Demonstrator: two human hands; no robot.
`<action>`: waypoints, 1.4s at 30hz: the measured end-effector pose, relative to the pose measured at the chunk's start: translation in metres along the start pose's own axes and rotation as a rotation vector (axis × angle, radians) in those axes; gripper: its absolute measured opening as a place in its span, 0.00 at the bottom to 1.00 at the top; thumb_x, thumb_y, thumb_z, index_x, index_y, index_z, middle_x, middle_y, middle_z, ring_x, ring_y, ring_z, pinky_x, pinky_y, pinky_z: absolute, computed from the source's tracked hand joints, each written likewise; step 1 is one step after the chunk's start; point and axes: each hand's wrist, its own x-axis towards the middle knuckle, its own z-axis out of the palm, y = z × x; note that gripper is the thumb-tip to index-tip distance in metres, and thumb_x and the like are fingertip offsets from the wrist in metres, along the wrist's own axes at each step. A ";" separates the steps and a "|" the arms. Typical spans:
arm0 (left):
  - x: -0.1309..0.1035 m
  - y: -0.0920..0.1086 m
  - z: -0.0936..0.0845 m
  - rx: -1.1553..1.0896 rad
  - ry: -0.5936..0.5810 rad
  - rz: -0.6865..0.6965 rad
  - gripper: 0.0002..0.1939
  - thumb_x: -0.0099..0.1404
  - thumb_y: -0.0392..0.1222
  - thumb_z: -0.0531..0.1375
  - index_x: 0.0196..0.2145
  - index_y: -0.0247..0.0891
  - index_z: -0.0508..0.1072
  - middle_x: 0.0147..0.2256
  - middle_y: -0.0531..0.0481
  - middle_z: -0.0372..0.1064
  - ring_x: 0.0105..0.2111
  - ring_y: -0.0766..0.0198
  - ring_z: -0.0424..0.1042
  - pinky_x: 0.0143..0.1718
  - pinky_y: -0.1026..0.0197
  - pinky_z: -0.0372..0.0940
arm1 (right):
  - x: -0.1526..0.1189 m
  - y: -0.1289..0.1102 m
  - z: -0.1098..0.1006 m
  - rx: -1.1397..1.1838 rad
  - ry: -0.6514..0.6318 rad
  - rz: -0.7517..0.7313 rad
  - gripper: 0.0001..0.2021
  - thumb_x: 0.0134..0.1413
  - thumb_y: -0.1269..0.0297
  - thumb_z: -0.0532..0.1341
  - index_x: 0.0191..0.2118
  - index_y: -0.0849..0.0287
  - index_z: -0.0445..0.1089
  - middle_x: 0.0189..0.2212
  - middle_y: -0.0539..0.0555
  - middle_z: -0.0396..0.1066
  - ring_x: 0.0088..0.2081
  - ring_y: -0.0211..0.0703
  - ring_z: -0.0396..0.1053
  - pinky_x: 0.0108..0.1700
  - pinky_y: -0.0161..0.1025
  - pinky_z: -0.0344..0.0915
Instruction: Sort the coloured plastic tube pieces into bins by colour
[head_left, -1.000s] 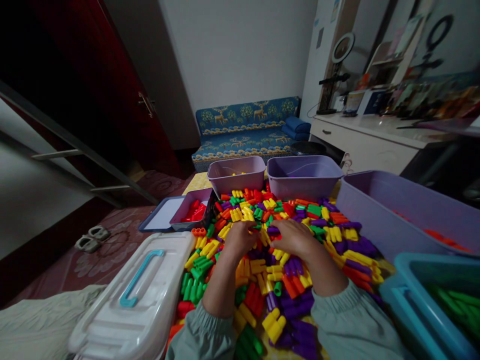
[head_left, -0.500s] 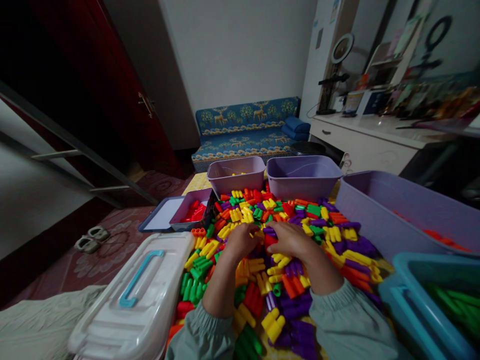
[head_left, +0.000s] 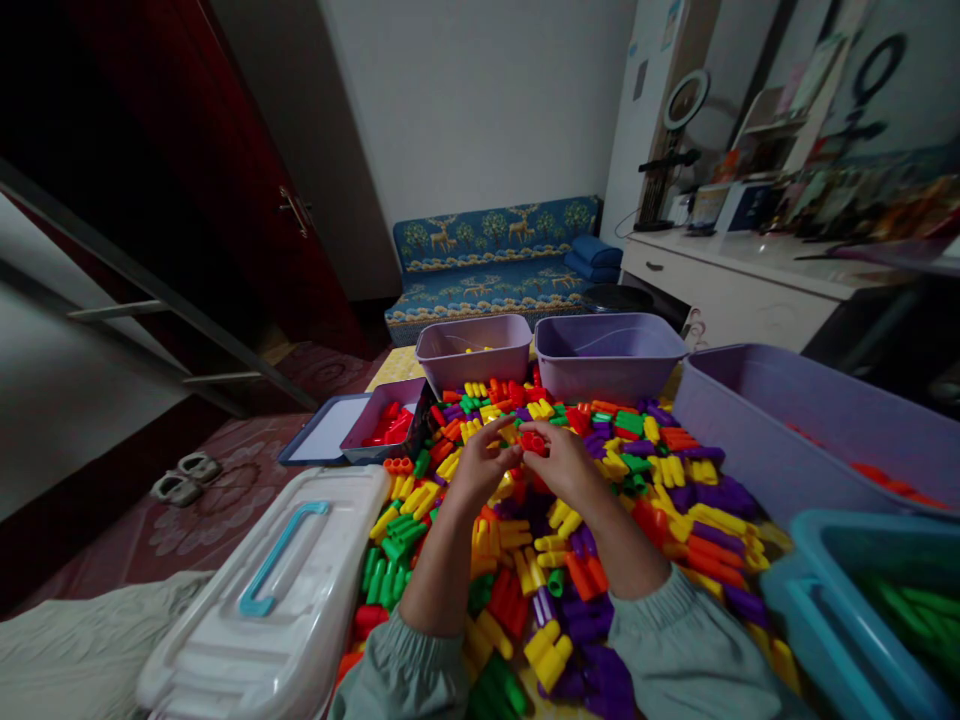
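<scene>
Many plastic blocks in red, orange, yellow, green and purple [head_left: 551,655] cover the yellow-patterned table in front of me. Over the middle of the pile, my right hand [head_left: 561,458] has its thumb and fingers closed round a red block [head_left: 533,443]. My left hand [head_left: 482,465] is close beside it on the left, its fingers apart and nothing seen between them. Its fingertips are near the red block; whether they touch it cannot be made out.
Two purple bins [head_left: 474,365] line the far edge, and a larger one [head_left: 810,440] stands at right behind a blue bin [head_left: 832,590] of green blocks. Left are a small box [head_left: 356,447] with red pieces and a white lid [head_left: 300,590] with a blue handle.
Both hands have come up slightly from the blocks and nearer each other. A red block now shows at my right fingertips, and my left fingers have spread.
</scene>
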 end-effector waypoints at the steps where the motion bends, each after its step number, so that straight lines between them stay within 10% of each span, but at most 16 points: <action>1: 0.001 0.000 0.000 -0.075 -0.015 -0.001 0.33 0.49 0.46 0.68 0.53 0.37 0.70 0.35 0.48 0.71 0.27 0.68 0.70 0.31 0.65 0.65 | 0.001 0.000 0.000 0.036 0.021 -0.004 0.18 0.48 0.70 0.60 0.47 0.58 0.71 0.40 0.56 0.76 0.41 0.44 0.73 0.43 0.38 0.67; 17: 0.002 0.000 -0.002 -0.185 -0.023 -0.070 0.38 0.42 0.48 0.73 0.51 0.34 0.71 0.33 0.47 0.72 0.27 0.66 0.72 0.31 0.63 0.68 | 0.002 0.006 0.004 0.275 -0.047 0.117 0.24 0.49 0.65 0.61 0.54 0.58 0.64 0.41 0.56 0.72 0.34 0.40 0.73 0.37 0.39 0.71; 33: 0.000 -0.001 0.001 0.169 -0.085 0.129 0.29 0.50 0.48 0.70 0.48 0.33 0.74 0.39 0.41 0.76 0.39 0.56 0.74 0.39 0.60 0.67 | 0.000 0.001 -0.008 0.043 -0.060 0.072 0.19 0.57 0.49 0.54 0.28 0.59 0.69 0.20 0.51 0.70 0.24 0.39 0.68 0.25 0.33 0.57; 42: -0.002 0.014 0.005 -0.205 -0.067 -0.050 0.34 0.43 0.54 0.72 0.45 0.31 0.75 0.26 0.49 0.74 0.24 0.68 0.70 0.27 0.67 0.62 | 0.001 -0.002 -0.014 0.164 -0.044 0.099 0.27 0.62 0.46 0.45 0.20 0.58 0.65 0.14 0.51 0.66 0.18 0.38 0.65 0.25 0.34 0.58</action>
